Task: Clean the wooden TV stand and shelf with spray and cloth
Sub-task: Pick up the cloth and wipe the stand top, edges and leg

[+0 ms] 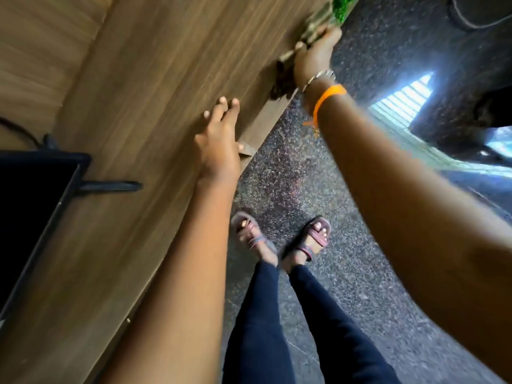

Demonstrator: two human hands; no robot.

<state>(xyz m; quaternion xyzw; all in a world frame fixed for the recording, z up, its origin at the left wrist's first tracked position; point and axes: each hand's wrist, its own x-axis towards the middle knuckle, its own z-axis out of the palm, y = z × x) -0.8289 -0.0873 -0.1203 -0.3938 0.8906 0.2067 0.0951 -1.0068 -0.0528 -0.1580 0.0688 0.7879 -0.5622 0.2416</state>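
We look down along a long wooden TV stand [133,87] with brown streaked grain that runs from the lower left up to the top right, its front edge facing a dark speckled stone floor [346,273].

Our left hand [219,139] lies flat on the tabletop near the front edge, fingers straight and close together, the thumb hooked over the edge; its grip holds nothing.

Our right hand [313,55] is farther along the same edge, toward the top right. Its fingers are curled and its grip is clamped on a greenish-brown cleaning cloth [310,31], which is bunched against the tabletop just at the front edge. The cloth is blurred, so we cannot tell its exact pattern. A bright green patch [342,5] shows just beyond the cloth at the top border; we cannot tell what it is.

On the right wrist sit a silver metal bangle [318,77] and, just behind it, an orange thread band [327,99].

At the left border, a black flat television [30,217] stands on the tabletop, with a black foot [110,186] sticking out toward the middle and a black cable [22,131] behind it.

Below, our two feet in maroon strapped sandals [313,239] stand on the floor beside the stand, legs in dark blue trousers [257,328].
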